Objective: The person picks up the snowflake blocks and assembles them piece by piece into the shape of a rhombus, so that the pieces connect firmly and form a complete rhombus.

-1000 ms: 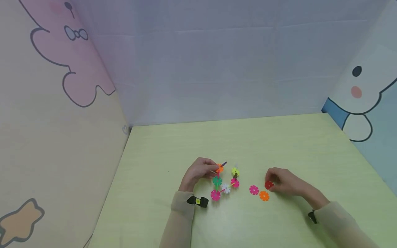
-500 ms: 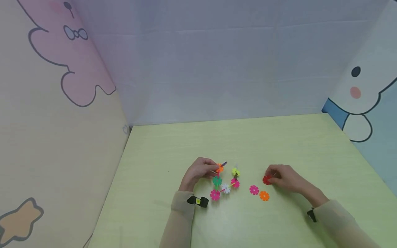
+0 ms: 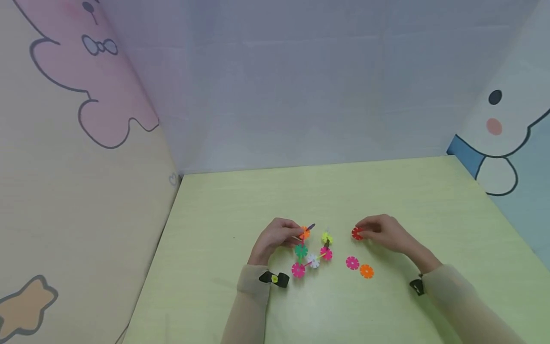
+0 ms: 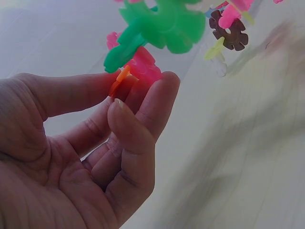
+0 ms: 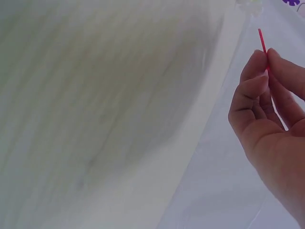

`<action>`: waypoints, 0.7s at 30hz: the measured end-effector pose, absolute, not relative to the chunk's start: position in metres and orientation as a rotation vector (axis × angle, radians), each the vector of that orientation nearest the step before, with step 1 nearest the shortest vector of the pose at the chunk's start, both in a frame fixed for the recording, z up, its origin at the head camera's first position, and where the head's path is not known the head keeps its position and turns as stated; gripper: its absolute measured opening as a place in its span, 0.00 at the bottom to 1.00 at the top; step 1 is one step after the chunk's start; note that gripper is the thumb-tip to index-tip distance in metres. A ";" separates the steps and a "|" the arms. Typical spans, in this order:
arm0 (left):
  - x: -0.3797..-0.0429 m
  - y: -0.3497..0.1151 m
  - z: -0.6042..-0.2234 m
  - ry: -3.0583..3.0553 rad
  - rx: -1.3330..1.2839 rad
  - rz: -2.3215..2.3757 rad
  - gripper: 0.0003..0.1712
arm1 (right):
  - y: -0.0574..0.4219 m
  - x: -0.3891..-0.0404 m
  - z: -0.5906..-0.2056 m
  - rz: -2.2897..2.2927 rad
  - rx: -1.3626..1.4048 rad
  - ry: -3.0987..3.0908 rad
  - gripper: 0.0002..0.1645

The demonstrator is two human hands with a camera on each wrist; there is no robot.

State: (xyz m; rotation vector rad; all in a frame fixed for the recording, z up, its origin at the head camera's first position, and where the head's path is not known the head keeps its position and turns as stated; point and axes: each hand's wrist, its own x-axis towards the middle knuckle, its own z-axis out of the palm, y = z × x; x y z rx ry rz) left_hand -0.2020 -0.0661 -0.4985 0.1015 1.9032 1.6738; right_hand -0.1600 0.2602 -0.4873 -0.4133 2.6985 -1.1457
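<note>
My left hand [image 3: 277, 237] pinches an orange notched disc [image 3: 305, 232], the end part of a chain of interlocking snowflake discs. A green disc [image 3: 301, 250], a pink disc [image 3: 298, 270], a white disc [image 3: 313, 261] and a yellow disc [image 3: 327, 237] belong to the curved chain. Seen from the left wrist, the green disc [image 4: 167, 26] is above the fingertips, and the orange one mostly hides behind them. To the right of the chain, my right hand [image 3: 386, 234] pinches a red snowflake disc [image 3: 356, 233], which appears edge-on [image 5: 261, 40] in the right wrist view.
A loose pink disc [image 3: 352, 263] and a loose orange disc [image 3: 366, 271] lie flat on the pale table [image 3: 240, 200], between the chain and the right forearm. Behind the table hangs a light cloth [image 3: 301, 95]. Walls with cartoon drawings flank both sides.
My right hand has lifted the red disc away from beside the loose orange disc and carried it left and farther from me, toward the chain. The left hand and chain stay almost still.
</note>
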 end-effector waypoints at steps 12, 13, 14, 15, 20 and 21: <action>-0.201 -0.066 -0.500 1.903 0.108 1.661 0.09 | 0.234 -0.175 -0.484 -1.342 -0.431 2.654 0.15; -0.201 -0.066 -0.500 1.900 0.105 1.661 0.09 | 0.231 -0.176 -0.483 -1.344 -0.430 2.654 0.15; -0.201 -0.065 -0.500 1.899 0.105 1.660 0.09 | 0.229 -0.176 -0.482 -1.344 -0.425 2.655 0.15; -0.201 -0.065 -0.500 1.901 0.104 1.660 0.09 | 0.227 -0.177 -0.481 -1.346 -0.422 2.654 0.15; -0.202 -0.063 -0.500 1.906 0.105 1.664 0.09 | 0.219 -0.180 -0.480 -1.366 -0.402 2.627 0.16; -0.202 -0.063 -0.499 1.909 0.106 1.663 0.09 | 0.219 -0.181 -0.481 -1.373 -0.404 2.617 0.16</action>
